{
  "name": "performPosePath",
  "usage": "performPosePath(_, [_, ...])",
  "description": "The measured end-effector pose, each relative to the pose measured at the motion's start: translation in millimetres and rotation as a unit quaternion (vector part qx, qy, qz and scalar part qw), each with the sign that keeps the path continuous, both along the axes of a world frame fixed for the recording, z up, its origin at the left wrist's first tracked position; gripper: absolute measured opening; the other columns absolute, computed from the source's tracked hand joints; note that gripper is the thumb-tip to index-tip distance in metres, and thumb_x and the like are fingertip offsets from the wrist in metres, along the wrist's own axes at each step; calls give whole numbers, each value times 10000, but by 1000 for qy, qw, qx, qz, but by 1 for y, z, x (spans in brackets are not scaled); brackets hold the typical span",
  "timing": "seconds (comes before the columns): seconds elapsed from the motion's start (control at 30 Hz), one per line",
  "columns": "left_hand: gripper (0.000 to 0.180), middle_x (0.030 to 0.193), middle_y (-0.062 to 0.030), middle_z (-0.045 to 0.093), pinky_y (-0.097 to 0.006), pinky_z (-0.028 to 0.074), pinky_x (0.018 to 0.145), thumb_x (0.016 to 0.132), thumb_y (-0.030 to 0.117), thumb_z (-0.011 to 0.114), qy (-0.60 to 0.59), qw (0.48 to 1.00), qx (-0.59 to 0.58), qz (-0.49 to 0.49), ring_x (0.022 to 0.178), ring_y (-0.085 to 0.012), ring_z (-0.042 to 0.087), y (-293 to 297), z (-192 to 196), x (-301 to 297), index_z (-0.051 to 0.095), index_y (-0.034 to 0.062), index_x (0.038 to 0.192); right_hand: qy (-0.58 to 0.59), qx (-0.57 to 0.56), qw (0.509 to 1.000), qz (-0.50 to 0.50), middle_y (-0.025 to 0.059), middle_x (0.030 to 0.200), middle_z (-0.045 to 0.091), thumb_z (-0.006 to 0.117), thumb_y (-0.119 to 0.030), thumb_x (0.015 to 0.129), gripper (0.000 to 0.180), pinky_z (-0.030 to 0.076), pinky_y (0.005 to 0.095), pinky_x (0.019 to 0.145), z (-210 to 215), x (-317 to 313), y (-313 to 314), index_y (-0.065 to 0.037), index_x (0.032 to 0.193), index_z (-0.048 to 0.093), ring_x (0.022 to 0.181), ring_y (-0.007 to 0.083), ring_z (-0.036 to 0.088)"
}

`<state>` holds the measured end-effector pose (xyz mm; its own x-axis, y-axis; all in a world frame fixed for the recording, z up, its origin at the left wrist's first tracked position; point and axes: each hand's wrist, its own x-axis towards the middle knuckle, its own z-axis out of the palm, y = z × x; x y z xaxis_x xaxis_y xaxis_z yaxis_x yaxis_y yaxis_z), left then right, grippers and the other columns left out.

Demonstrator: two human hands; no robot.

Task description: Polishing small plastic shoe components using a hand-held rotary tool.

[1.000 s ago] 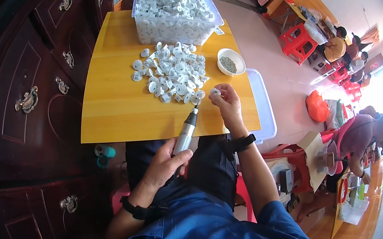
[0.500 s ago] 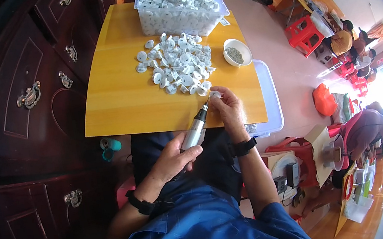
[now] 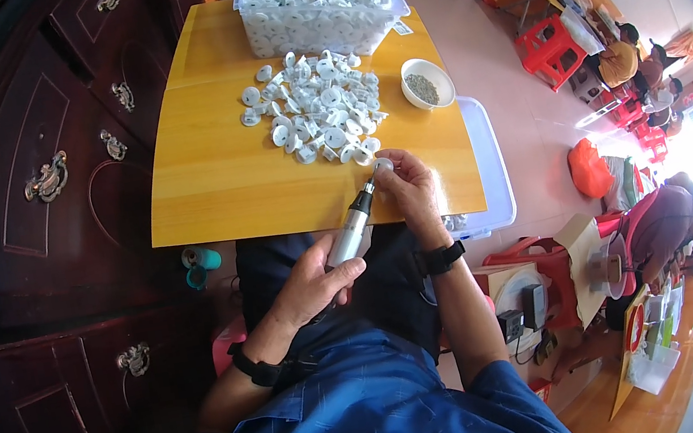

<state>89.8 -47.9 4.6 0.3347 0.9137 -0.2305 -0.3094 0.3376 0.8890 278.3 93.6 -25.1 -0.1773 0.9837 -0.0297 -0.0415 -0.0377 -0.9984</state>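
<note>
My left hand (image 3: 317, 283) is wrapped round a silver and black electric screwdriver (image 3: 353, 232), which points up and to the right. Its bit meets a small round white plastic part (image 3: 382, 166) at the near edge of the table. Pinched in the fingers of my right hand (image 3: 410, 185), that part is held just above the tabletop; whether a screw sits in it is too small to see. A heap of similar white parts (image 3: 320, 107) lies just beyond my hands. Right of the heap stands a white bowl (image 3: 441, 92) of small metal pieces, probably screws.
A clear plastic bin (image 3: 317, 31) full of white parts stands at the table's far end. The yellow wooden table (image 3: 204, 175) has dark drawers (image 3: 23, 177) to its left. A translucent lid or tray (image 3: 493, 166) is at its right. Other people (image 3: 670, 229) sit farther right.
The view has shifted slightly. My right hand has brought the white part a little closer to the screwdriver tip. My left hand keeps its hold on the screwdriver.
</note>
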Motion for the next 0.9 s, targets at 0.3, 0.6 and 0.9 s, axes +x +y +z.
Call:
performPosePath(0.3, [444, 821, -5, 525, -217, 473, 525, 931, 243, 654, 8, 1000, -5, -3, 624, -66, 517, 1, -8, 2, 498, -14, 1258, 18, 0, 1000, -10, 4, 891, 689, 668, -50, 904, 236, 463, 171, 618, -6, -1, -3, -19, 1139, 674, 743, 32, 598])
performPosePath(0.6, [438, 803, -4, 524, -218, 469, 521, 931, 249, 655, 11, 1000, -9, -3, 616, -68, 517, 0, -7, 1, 498, -10, 1248, -7, 29, 999, -19, -31, 879, 614, 678, -3, 882, 226, 471, 173, 655, -9, -3, -4, -19, 1107, 693, 746, 26, 577])
performPosePath(0.9, [414, 789, -8, 525, -219, 464, 517, 929, 256, 655, 19, 1000, -15, -3, 593, -75, 516, 1, -5, 2, 510, -8, 1212, -20, 34, 999, -25, -28, 909, 573, 682, 25, 861, 241, 478, 188, 732, -10, -2, -5, -11, 1098, 701, 793, 38, 567])
